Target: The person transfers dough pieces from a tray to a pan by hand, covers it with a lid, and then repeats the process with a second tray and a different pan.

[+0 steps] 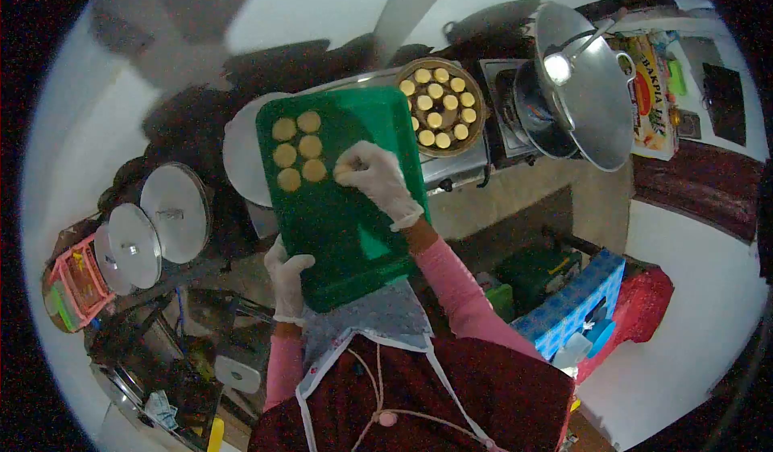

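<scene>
A green tray (322, 259) is tilted up in front of my body. My left hand (288, 279), in a white glove, grips its lower left edge, with the thumb over the rim. Several flat round pastries (285, 156) lie in two columns on the tray's upper left. Just right of them, my gloved right hand (374, 180) pinches a pale round pastry (345, 169), mostly covered by the fingers. Beyond the tray's right edge, more round pastries (436, 119) sit spaced out in a round pan (481, 130) on the stove.
A large metal wok (600, 106) with a ladle (560, 67) stands on the right burner. Behind the tray is a white round surface (245, 158), partly hidden. Round metal lids (175, 214) lean at the left. A printed box (651, 98) stands far right.
</scene>
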Action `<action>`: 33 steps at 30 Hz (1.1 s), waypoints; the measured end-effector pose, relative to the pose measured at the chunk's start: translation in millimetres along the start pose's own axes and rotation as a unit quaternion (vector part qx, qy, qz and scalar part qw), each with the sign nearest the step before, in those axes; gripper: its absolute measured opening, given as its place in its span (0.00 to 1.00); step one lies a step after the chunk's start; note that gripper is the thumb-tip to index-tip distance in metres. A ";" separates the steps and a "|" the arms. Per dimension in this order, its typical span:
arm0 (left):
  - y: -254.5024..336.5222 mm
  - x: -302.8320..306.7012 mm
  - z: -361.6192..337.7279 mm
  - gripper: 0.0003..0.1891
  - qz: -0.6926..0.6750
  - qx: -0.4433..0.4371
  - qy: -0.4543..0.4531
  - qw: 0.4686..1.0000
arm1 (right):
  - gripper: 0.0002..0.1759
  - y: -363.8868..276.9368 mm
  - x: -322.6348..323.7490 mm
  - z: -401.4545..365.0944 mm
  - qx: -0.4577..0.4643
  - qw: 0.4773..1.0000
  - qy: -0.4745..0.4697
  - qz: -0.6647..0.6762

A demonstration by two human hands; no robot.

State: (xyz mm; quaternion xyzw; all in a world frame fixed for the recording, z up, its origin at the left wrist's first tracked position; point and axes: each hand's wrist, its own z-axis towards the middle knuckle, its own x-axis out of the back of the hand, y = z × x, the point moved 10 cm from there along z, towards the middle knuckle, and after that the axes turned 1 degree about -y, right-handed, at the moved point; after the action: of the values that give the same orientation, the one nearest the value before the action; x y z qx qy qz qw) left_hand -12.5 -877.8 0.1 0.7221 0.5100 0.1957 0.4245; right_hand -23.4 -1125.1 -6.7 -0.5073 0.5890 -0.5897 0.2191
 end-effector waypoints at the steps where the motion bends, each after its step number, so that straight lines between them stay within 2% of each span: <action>1: -1.7 3.1 0.2 0.28 -0.014 0.007 0.003 1.000 | 0.11 -0.2 12.2 -1.5 0.002 1.000 0.020 0.021; 2: -1.6 10.4 -1.0 0.27 -0.007 0.006 0.022 1.000 | 0.09 7.1 34.1 0.4 0.003 0.995 0.049 0.089; 3: -1.9 17.9 -2.7 0.27 0.000 0.006 0.042 0.999 | 0.10 21.1 62.2 1.2 -0.042 0.988 0.099 0.110; 4: -2.4 23.6 -5.1 0.27 0.006 0.005 0.062 0.998 | 0.08 36.9 88.3 6.0 -0.009 0.948 0.155 0.278; 5: -1.2 24.6 -7.4 0.26 -0.017 -0.001 0.071 0.997 | 0.08 44.8 124.5 4.3 -0.033 0.949 0.226 0.216; 6: 1.8 24.2 -8.8 0.26 -0.042 -0.009 0.079 0.996 | 0.13 75.5 157.2 7.5 -0.042 0.953 0.289 0.079; 7: 5.4 23.6 -9.4 0.25 -0.066 -0.016 0.086 0.994 | 0.16 97.6 177.9 14.0 -0.072 0.953 0.293 -0.007; 8: 9.2 20.5 -8.2 0.25 -0.063 -0.014 0.080 0.995 | 0.20 165.6 197.9 25.6 -0.128 0.939 0.315 -0.051; 11: 11.8 20.5 -3.4 0.25 -0.038 -0.005 0.067 0.997 | 0.22 186.0 212.9 38.8 -0.119 0.904 0.324 -0.252; 13: 5.7 23.8 1.6 0.24 -0.004 0.007 0.059 0.998 | 0.22 207.4 209.2 48.3 -0.143 0.899 0.317 -0.265; 15: 4.3 23.3 -3.5 0.22 -0.029 0.013 0.124 0.992 | 0.20 215.7 205.0 54.5 -0.140 0.885 0.314 -0.316; 16: 5.8 22.8 -5.0 0.22 -0.042 0.015 0.157 0.987 | 0.18 218.5 199.6 56.8 -0.135 0.888 0.300 -0.322; 19: 10.6 14.0 2.8 0.21 -0.025 0.004 0.102 0.994 | 0.17 219.9 193.4 59.7 -0.126 0.906 0.284 -0.289; 22: 8.5 17.2 1.3 0.22 -0.003 0.023 0.116 0.993 | 0.17 220.5 195.2 65.9 -0.095 0.911 0.264 -0.302; 25: 6.3 14.1 -2.6 0.23 -0.070 0.029 0.139 0.987 | 0.16 222.9 196.6 70.1 -0.048 0.894 0.261 -0.361; 27: 16.7 10.9 -3.1 0.21 -0.067 0.005 0.117 0.991 | 0.16 234.1 197.2 73.2 -0.072 0.905 0.233 -0.349; 31: 3.0 36.4 -13.8 0.18 -0.096 0.008 0.160 0.982 | 0.16 226.7 199.7 71.3 -0.121 0.903 0.221 -0.349; 33: 16.1 49.6 -21.4 0.16 -0.014 -0.019 0.167 0.986 | 0.15 213.2 222.0 55.2 -0.097 0.902 0.348 -0.234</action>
State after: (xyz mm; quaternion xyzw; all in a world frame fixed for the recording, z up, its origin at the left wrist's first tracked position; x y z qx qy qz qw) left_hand 1.3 -826.1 17.7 0.6642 0.5798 0.3173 0.3492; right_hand -134.9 -1385.9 -138.3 -0.4113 0.5468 -0.7028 -0.1948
